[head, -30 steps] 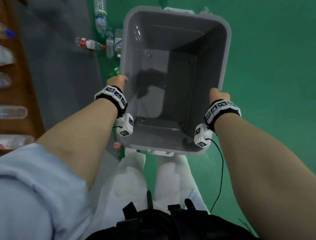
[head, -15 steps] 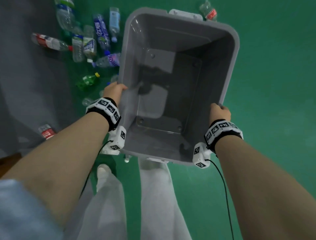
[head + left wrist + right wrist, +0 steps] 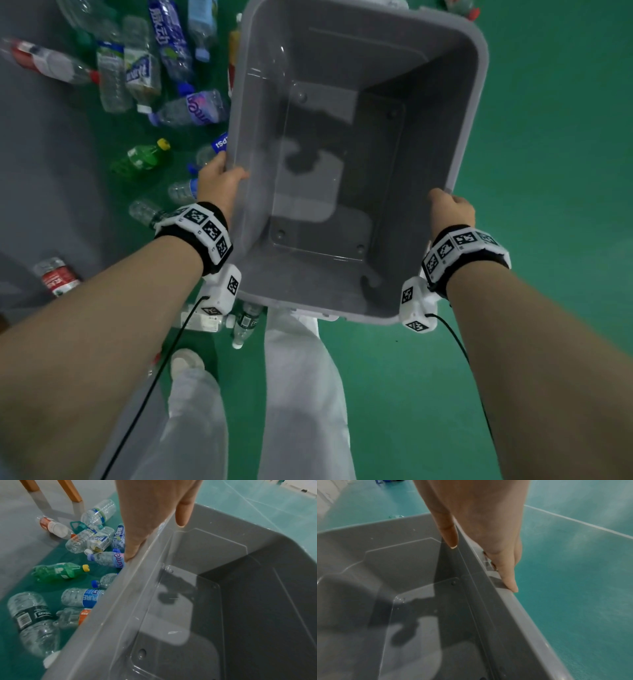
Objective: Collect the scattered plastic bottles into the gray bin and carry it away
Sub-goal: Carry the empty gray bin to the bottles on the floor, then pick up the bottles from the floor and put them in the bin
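Observation:
An empty gray bin [image 3: 472, 102] hangs in the air between my two hands. My left hand [image 3: 219, 181] grips its left rim [image 3: 137, 566], thumb inside and fingers under the lip. My right hand [image 3: 450, 209] grips the right rim [image 3: 513, 601] the same way. Several plastic bottles lie on the floor to the left of the bin, among them a green bottle [image 3: 142, 159] [image 3: 60, 571], a purple-labelled one [image 3: 191, 109] [image 3: 109, 559] and a red-labelled one [image 3: 56, 275]. More bottles [image 3: 245, 322] lie under the bin's near edge.
The floor is green [image 3: 548, 137] with a gray strip [image 3: 44, 154] at the left. Wooden furniture legs [image 3: 68, 490] stand beyond the bottle pile. My white-trousered legs [image 3: 301, 394] are below the bin.
The bin and both hands have shifted towards the bottle pile, with more bottles now showing to the left and beneath it. Both grips are unchanged.

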Tool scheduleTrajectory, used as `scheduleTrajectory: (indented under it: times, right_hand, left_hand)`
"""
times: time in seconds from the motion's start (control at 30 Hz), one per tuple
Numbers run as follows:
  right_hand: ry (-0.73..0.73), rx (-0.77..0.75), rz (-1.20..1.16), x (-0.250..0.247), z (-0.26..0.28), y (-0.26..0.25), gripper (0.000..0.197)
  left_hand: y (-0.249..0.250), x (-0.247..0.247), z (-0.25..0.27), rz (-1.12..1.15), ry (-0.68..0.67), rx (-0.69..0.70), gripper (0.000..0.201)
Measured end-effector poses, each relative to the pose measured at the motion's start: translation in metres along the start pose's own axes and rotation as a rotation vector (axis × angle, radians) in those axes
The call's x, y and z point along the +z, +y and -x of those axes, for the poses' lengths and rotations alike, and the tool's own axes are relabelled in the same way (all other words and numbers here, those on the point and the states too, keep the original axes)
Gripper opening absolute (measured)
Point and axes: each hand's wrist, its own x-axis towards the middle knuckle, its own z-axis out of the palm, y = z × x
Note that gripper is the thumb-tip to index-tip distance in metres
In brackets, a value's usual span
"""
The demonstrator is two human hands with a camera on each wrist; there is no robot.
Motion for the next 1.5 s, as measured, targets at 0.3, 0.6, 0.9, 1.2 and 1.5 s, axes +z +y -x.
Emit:
scheduleTrajectory:
  times: [0.3, 0.6, 0.9, 1.2, 1.5]
  right_hand:
    - [0.065, 0.004, -0.049, 0.031, -0.012, 0.017, 0.052]
    - [0.124, -0.090, 0.130, 0.065, 0.035, 0.031, 0.069]
    - [-0.105, -0.274, 0.185, 0.181, 0.161, 0.058, 0.044]
    - [-0.406, -0.262, 0.355, 0.287, 0.255, 0.132, 0.037]
    - [-0.323, -0.040, 0.521, 0.360, 0.205, 0.254, 0.041]
  left_hand:
    - [-0.039, -0.003, -0.025, 0.061, -0.095, -0.035, 0.039]
    - [-0.067, -0.038, -0.011, 0.067, -0.126, -0.167, 0.047]
    - [-0.151, -0.131, 0.040, -0.187, -0.078, -0.346, 0.030]
    - [-0.250, -0.259, 0.051, -0.448, -0.036, -0.508, 0.033]
    - [-0.377, -0.245, 0.016, 0.046, -0.041, -0.844, 0.067]
